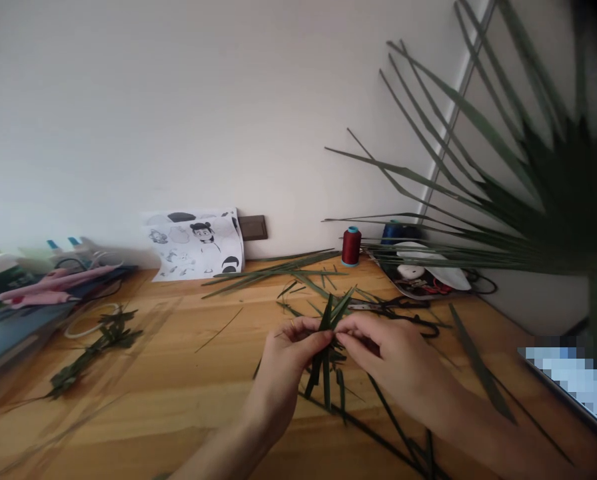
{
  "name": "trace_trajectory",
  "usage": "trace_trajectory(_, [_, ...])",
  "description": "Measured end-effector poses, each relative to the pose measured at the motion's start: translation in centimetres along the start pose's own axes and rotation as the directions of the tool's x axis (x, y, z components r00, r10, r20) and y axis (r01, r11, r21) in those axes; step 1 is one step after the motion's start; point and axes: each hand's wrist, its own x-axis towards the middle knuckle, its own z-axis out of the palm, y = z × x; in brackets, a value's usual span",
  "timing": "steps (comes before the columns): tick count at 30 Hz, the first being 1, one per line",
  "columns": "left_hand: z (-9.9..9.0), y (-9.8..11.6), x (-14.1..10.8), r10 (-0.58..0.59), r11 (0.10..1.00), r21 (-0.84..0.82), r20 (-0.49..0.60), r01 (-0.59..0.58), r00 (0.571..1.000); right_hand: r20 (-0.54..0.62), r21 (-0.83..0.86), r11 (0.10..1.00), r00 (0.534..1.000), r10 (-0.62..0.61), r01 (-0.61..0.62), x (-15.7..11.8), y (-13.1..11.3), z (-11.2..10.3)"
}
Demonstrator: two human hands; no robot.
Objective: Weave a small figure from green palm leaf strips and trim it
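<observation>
Near the middle of the wooden table [178, 373], my left hand [296, 350] pinches a small bundle of green leaf strips [324, 353] between thumb and fingers. My right hand [378, 340] meets it from the right, thumb and index finger pressed together at the bundle's edge; what lies between those fingertips is too small to tell. The strips fan out above and below my fingers. Black-handled scissors [396, 305] lie just behind my right hand. Loose leaf strips and cuttings are scattered beneath and around both hands.
A dark red thread spool [351, 247] stands at the back, beside a tray [408, 293] of tools. A large palm leaf [553, 180] spreads over the right side. Printed paper [198, 245] leans on the wall. Left are a pink glue gun [53, 287] and a woven leaf piece [91, 353].
</observation>
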Motion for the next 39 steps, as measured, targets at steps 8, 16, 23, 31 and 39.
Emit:
trace_trajectory(8, [0.4,0.5,-0.8,0.053,0.998,0.036,-0.007,-0.053,0.999,0.050,0.122,0.988,0.994,0.093,-0.099,0.0,0.0,0.0])
trace_trajectory(16, [0.6,0.4,-1.1,0.074,0.997,0.027,0.026,-0.075,0.997,0.081,0.217,0.973,0.995,0.064,-0.080,-0.3,-0.1,-0.4])
trace_trajectory(23, [0.7,0.2,-1.0,0.041,0.999,-0.024,0.011,-0.041,0.999,0.104,0.255,0.963,0.992,0.066,-0.091,-0.4,0.0,-0.6])
trace_trajectory(31, [0.4,0.2,-1.2,0.055,0.998,-0.031,0.025,-0.054,0.998,0.088,0.269,0.959,0.994,0.067,-0.088,-0.4,0.1,-0.5])
trace_trajectory(39, [0.5,0.3,-1.4,0.060,0.998,-0.010,0.000,-0.060,0.998,0.075,0.304,0.948,0.995,0.073,-0.093,-0.6,0.0,-0.2])
